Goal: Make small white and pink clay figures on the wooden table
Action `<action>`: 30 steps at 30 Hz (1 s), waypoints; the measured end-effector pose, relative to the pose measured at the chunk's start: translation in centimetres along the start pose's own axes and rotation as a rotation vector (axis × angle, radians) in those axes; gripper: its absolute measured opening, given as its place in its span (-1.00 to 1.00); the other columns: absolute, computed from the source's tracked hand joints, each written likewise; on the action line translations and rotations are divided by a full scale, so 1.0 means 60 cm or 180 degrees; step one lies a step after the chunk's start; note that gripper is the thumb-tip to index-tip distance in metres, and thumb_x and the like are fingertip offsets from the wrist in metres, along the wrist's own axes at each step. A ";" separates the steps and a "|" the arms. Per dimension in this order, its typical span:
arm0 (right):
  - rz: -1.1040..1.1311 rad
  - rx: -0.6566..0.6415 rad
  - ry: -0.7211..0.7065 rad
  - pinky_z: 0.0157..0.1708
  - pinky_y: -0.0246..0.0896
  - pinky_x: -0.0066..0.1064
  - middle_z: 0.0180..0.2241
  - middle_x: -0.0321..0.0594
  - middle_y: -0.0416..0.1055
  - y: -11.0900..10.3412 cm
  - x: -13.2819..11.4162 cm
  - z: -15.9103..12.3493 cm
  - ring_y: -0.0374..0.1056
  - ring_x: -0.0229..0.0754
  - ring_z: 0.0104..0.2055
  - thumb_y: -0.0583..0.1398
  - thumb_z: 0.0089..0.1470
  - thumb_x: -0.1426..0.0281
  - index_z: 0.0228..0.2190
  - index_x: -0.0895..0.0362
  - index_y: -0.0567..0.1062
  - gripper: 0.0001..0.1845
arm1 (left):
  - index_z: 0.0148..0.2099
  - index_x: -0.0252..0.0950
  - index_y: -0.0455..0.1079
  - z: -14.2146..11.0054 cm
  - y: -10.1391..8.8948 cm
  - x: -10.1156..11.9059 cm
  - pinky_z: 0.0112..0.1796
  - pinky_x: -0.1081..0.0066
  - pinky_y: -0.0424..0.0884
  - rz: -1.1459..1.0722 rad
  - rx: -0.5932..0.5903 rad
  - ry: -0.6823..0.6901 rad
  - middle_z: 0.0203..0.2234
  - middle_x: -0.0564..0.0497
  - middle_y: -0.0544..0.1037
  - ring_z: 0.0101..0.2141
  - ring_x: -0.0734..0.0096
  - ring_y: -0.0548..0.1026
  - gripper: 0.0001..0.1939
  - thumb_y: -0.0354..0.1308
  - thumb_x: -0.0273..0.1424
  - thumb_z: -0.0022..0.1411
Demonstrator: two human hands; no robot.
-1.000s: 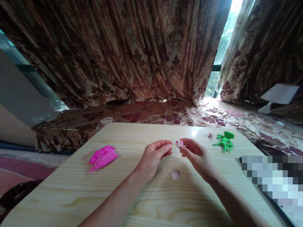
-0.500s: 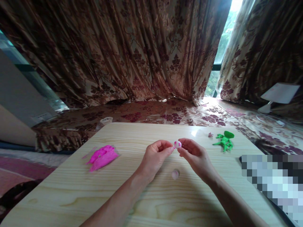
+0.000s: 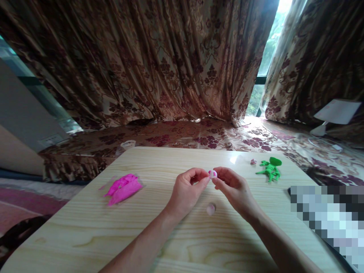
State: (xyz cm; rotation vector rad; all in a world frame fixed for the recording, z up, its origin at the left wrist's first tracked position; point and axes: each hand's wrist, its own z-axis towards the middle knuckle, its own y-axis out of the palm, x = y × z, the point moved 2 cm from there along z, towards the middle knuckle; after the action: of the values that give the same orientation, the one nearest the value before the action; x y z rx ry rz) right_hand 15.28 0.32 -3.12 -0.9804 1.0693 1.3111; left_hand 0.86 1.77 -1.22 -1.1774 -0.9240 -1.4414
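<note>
A small round white-and-pink piece (image 3: pixel 213 174), which looks like modelling clay, is held up above the table between my two hands. My left hand (image 3: pixel 189 189) pinches its left edge with thumb and forefinger. From the other side my right hand (image 3: pixel 232 188) grips it with curled fingers, which cover part of it. Below them on the table (image 3: pixel 136 235) lies a small whitish disc or ball (image 3: pixel 211 209). A crumpled bright pink lump (image 3: pixel 123 189), on what seems to be clear wrapping, rests to the left.
At the back right of the table sit a green toy figure (image 3: pixel 271 170) and a tiny pinkish lump (image 3: pixel 253 162). A clear plastic container (image 3: pixel 126 146) stands beyond the back left edge. A pixelated object (image 3: pixel 327 223) covers the right side. A white lamp (image 3: pixel 337 112) stands farther off.
The white-and-pink piece has turned slightly between my fingers and shifted a little to the left. Both hands keep almost the same place; the things on the table have not moved.
</note>
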 end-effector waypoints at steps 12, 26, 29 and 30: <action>0.0064 -0.0002 -0.0028 -0.40 0.30 -0.40 -0.33 -0.20 0.45 0.002 -0.002 -0.001 0.35 -0.21 -0.34 0.23 -0.06 0.26 -0.29 0.13 0.45 -0.73 | -0.37 -0.31 0.41 -0.002 0.002 -0.001 -0.34 0.49 0.30 0.0257 0.0063 0.0120 -0.49 0.04 0.47 -0.43 0.47 0.40 -0.88 0.17 -0.35 0.04; 0.0222 0.0091 0.0186 -0.43 0.31 -0.42 -0.33 -0.22 0.45 -0.004 -0.001 0.001 0.35 -0.23 -0.36 0.24 -0.07 0.24 -0.29 0.12 0.47 -0.71 | -0.23 -0.26 0.40 -0.006 0.004 0.007 -0.23 0.44 0.31 0.0236 0.0354 0.0347 -0.38 0.00 0.49 -0.33 0.41 0.42 -0.81 0.18 -0.39 0.03; 0.0258 0.0045 0.0170 -0.42 0.31 -0.42 -0.33 -0.23 0.44 -0.002 -0.004 -0.001 0.34 -0.23 -0.35 0.23 -0.06 0.26 -0.28 0.12 0.46 -0.73 | -0.25 -0.30 0.37 -0.001 0.004 0.000 -0.29 0.46 0.31 0.0006 0.0150 0.0079 -0.40 0.01 0.48 -0.36 0.44 0.41 -0.81 0.14 -0.33 0.08; 0.0274 0.0026 0.0162 -0.42 0.30 -0.42 -0.33 -0.23 0.44 -0.001 -0.006 -0.002 0.34 -0.23 -0.34 0.23 -0.05 0.27 -0.28 0.12 0.46 -0.74 | -0.25 -0.30 0.36 -0.001 0.004 -0.001 -0.30 0.47 0.31 -0.0068 0.0072 0.0011 -0.40 0.01 0.48 -0.36 0.45 0.41 -0.81 0.13 -0.31 0.09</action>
State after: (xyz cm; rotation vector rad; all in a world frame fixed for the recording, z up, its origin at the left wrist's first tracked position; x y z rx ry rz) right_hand 15.32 0.13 -2.82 -0.9752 1.1659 1.3567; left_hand 1.09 1.70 -1.31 -1.1513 -0.9509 -1.4461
